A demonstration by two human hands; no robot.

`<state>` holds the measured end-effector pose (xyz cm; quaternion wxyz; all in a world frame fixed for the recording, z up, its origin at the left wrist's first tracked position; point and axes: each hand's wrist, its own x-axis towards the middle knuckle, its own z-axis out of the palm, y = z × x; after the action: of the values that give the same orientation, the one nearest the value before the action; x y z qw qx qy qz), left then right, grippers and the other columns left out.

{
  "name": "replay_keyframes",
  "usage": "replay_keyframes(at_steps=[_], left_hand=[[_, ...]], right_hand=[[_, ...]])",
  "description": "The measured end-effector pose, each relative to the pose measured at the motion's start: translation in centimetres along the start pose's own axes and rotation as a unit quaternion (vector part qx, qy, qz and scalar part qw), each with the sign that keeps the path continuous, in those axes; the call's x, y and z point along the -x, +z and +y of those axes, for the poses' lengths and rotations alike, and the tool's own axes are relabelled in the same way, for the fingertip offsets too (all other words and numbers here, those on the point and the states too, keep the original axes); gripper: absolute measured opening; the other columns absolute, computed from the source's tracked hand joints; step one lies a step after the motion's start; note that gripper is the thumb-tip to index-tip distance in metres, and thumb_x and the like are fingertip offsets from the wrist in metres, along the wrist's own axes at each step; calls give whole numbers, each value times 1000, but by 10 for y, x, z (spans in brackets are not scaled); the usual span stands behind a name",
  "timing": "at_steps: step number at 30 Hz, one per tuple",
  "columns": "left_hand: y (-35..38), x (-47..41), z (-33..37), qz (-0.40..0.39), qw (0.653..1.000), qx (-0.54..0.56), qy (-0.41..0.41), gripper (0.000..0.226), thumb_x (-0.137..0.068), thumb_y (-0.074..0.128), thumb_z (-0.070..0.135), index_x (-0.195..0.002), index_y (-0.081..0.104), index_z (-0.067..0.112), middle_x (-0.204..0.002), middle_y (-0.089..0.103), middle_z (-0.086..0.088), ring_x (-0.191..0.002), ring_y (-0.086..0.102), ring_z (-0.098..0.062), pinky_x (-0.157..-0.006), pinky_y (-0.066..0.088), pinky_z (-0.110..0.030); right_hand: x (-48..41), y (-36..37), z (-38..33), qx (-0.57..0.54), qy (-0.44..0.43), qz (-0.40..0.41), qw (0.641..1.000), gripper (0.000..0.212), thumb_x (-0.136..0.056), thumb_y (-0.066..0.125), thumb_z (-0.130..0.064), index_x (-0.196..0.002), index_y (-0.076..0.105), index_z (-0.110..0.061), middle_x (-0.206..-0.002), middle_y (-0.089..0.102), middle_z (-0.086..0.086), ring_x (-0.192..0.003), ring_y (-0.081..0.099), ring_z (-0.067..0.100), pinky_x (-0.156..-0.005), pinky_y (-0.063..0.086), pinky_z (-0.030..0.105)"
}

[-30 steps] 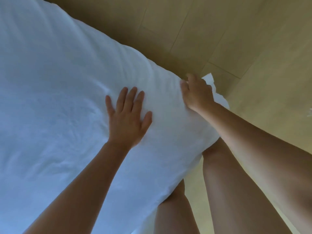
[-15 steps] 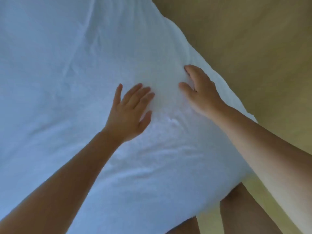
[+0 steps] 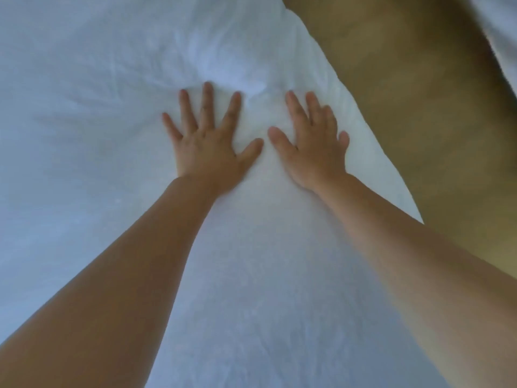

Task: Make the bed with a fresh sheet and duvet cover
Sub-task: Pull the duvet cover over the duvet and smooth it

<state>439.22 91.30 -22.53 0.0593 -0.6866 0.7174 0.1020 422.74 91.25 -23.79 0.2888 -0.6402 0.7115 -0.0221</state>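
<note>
Both hands lie flat on the white bedding, palms down and fingers spread, gripping nothing. The left hand and the right hand sit side by side with their thumbs nearly meeting. The bedding fills everything under, behind and to the left of the hands. The picture is soft, so I cannot tell whether this is the duvet in its cover or the sheet over the mattress, though its puffiness suggests the duvet.

Just beyond the fingertips, between the two hands and slightly ahead of them, sits a bunched fold. This looks like a smoothing stroke, and the main risk is that a flat push only drives that fold further on and packs it tighter. Open palms cannot pull cloth taut, so creases may simply move rather than go.

The edge of the bedding runs close past the outer side of the right hand, with bare floor beyond it. A push angled that way, or weight leaned on that hand, could slide the edge off and leave the cover hanging unevenly. Further out past the right hand, a white cloth shows at the frame's corner, and loose bedding dragged outward could catch on it.
</note>
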Motion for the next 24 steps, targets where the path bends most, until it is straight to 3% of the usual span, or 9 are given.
replay_keyframes(at_steps=[4,5,9,11,13,15,17,22,24], left_hand=[[1,-37,40,-11,999,8,37,81,-79,30,75,-148,0,44,-159,-15,0,-143,-20,-35,-111,-10,-60],[4,-45,47,-5,999,14,33,82,-78,31,75,-148,3,44,-159,-13,1,-143,-19,-34,-111,-10,-60],[13,-61,55,26,999,28,10,84,-70,23,77,-147,16,44,-160,0,1,-145,-12,-30,-111,-11,-57],[17,-62,54,42,998,38,10,83,-70,26,76,-146,23,43,-159,8,0,-145,-6,-31,-111,-10,-57],[21,-64,52,63,997,50,15,80,-72,32,74,-145,30,40,-157,18,-3,-144,2,-33,-111,-7,-57],[27,-65,49,84,994,61,22,78,-73,38,70,-143,35,36,-155,25,-6,-142,7,-35,-110,-5,-56],[29,-66,49,100,993,65,27,78,-72,41,67,-142,39,33,-153,29,-8,-141,11,-36,-110,-2,-57],[22,-64,51,79,995,62,12,78,-74,37,67,-143,37,32,-155,25,-5,-144,10,-36,-111,-2,-58],[14,-59,57,68,996,54,-8,77,-77,33,65,-146,32,30,-157,20,-5,-145,5,-35,-112,-4,-56]], right_hand=[[-72,-9,29,-162,134,-74,975,73,-84,18,-68,-135,46,-24,-141,46,8,-129,42,30,-105,32,45],[-87,-8,36,-189,149,-110,964,76,-81,22,-72,-132,50,-22,-137,50,8,-126,46,29,-104,34,44],[-125,15,67,-326,224,-221,891,126,-39,42,-99,-141,43,-24,-142,49,2,-127,48,21,-108,35,41],[-118,2,57,-311,222,-234,894,108,-60,40,-91,-131,54,-11,-129,59,8,-119,54,22,-100,42,35],[-118,5,65,-266,195,-178,927,75,-89,33,-68,-106,62,-1,-105,65,15,-107,59,27,-81,41,28],[-121,2,79,-280,200,-70,936,63,-98,33,-53,-110,64,0,-111,64,19,-110,57,28,-78,38,25],[-129,-1,90,-315,234,5,920,57,-99,35,-48,-122,60,-2,-130,57,15,-122,50,24,-85,35,20],[-107,9,92,-284,199,-117,931,61,-100,28,-49,-129,55,-2,-137,50,19,-129,45,29,-100,34,29],[-84,3,97,-311,175,-157,921,61,-99,26,-54,-132,54,-12,-139,50,9,-131,43,22,-106,33,30]])
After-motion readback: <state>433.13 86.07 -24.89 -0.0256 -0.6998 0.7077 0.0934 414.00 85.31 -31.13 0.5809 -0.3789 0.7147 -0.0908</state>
